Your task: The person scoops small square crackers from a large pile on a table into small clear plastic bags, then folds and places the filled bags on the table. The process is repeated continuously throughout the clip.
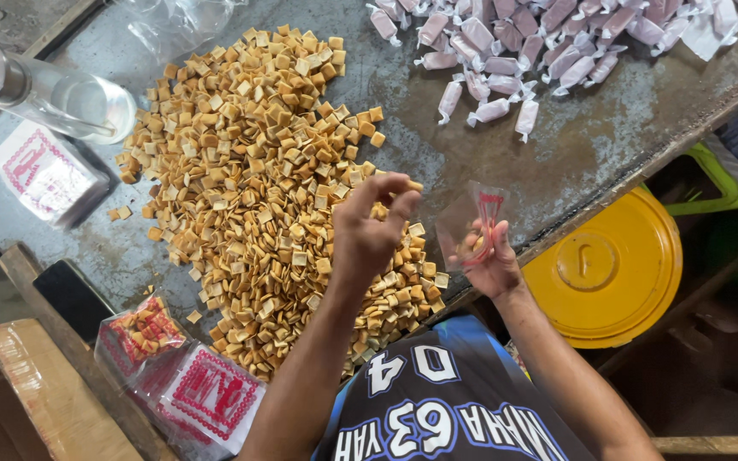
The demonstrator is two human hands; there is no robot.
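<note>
While the left hand (369, 226) pinches square golden crackers (249, 188) mid-frame, the right hand (493, 265) grips a clear, crinkly plastic pouch (471, 224), mouth tilted up-left.

Bare tabletop (574, 145) lies open between cracker heap (249, 188) and wrapped sweets (506, 51)

Clear glossy plastic bag (471, 224), worn matt metal table (591, 128)

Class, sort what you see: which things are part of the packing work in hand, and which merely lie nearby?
In use:
left hand
right hand
small clear bag
heap of square crackers

Lying about:
filled packets
wrapped sweets
glass bottle
yellow lid
dark phone
</note>
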